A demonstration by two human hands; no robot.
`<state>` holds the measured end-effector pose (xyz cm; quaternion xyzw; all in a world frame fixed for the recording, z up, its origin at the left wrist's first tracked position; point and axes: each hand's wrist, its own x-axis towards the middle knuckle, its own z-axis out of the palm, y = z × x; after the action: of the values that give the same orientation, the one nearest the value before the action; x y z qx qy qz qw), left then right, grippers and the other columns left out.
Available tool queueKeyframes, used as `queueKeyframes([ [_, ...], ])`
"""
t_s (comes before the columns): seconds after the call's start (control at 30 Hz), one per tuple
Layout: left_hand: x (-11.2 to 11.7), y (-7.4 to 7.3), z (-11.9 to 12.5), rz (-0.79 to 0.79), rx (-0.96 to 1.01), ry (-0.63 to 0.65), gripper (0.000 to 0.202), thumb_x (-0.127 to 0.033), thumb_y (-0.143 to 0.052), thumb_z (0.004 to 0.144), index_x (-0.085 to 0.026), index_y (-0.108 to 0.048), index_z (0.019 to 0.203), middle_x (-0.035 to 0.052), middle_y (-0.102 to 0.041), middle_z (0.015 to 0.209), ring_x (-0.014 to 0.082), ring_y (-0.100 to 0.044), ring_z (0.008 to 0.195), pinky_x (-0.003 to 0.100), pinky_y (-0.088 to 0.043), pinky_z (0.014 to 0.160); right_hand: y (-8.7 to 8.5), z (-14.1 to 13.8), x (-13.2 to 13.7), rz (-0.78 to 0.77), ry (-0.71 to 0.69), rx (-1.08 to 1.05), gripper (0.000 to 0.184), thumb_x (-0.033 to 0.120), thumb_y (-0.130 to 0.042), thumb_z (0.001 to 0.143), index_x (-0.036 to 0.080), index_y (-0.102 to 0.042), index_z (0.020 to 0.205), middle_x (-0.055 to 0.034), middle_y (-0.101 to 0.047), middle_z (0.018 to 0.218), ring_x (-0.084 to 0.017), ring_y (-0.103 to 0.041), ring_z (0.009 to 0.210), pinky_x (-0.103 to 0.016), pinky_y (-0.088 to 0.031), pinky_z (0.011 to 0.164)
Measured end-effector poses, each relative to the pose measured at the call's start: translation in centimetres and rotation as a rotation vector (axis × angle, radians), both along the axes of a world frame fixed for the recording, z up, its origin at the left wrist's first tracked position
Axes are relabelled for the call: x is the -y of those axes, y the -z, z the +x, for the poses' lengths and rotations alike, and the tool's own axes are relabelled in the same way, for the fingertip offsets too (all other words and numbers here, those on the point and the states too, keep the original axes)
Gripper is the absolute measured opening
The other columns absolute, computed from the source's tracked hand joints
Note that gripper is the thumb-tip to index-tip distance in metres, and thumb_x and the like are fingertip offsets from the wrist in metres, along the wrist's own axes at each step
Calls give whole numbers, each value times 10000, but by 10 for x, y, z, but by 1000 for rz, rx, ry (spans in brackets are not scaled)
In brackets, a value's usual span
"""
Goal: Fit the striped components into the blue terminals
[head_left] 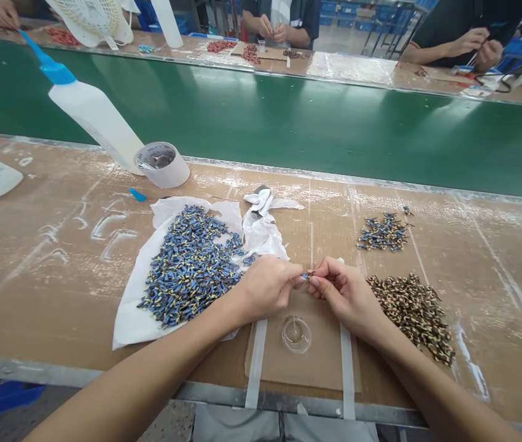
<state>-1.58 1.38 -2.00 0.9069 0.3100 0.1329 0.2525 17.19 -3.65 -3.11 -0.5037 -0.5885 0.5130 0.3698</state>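
Observation:
My left hand [268, 285] and my right hand [346, 294] meet above a taped cardboard piece [307, 368]. Between my left fingertips is a small blue part [305, 276], pinched. The right thumb and finger close on its other end, where a tiny dark brown bit shows; its exact shape is too small to tell. Left of my hands, a heap of small blue, black and yellow parts [190, 264] covers a white sheet [129, 322]. By my right wrist lies a pile of brown and tan parts [411, 313]. Beyond it sits a smaller group of blue-and-tan pieces [384, 232].
A small clear cup [306, 347] with a thin stick stands below my hands. Crumpled tissue [263, 230], a tape roll [169, 175] and a blue-tipped white bottle [99, 116] lie farther back. A green belt [279, 123] separates me from co-workers opposite.

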Motion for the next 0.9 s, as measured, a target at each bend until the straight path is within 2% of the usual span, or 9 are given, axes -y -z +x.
queueKeyframes([
  [0.2,1,2,1,-1,-66,-14,121,-113,-469,723,-178,-566,692,29,-652,637,183,-590,590,264,-329,548,-1,-1,1,52,-14,116,160,245,-513,920,202,-512,766,-20,-621,693,-164,-591,645,-287,-465,613],
  [0.43,1,1,2,17,-65,1,121,-99,-466,678,-180,-555,685,22,-630,617,174,-570,573,260,-311,537,-1,-1,0,94,-33,115,164,261,-512,914,208,-502,758,-17,-613,678,-164,-582,627,-286,-458,606],
  [0.7,1,0,2,12,-159,-32,123,-105,-473,751,-166,-580,745,48,-655,677,191,-595,622,263,-332,558,-6,-2,-7,-61,-22,-54,214,346,-558,897,193,-514,754,-14,-612,676,-145,-587,635,-282,-492,611],
  [0.8,1,-7,2,-76,-88,-40,180,-155,-435,869,-162,-604,806,47,-656,728,174,-597,670,256,-366,597,-14,-3,-10,-134,-34,-127,247,400,-594,875,172,-558,788,-29,-648,698,-139,-609,637,-287,-513,624],
  [0.9,-4,-23,-5,-216,92,-87,190,-246,-446,931,-167,-615,971,46,-673,885,157,-600,784,253,-413,686,-25,8,-14,-130,12,-115,247,408,-623,855,164,-596,828,-47,-681,720,-153,-641,665,-305,-534,643],
])
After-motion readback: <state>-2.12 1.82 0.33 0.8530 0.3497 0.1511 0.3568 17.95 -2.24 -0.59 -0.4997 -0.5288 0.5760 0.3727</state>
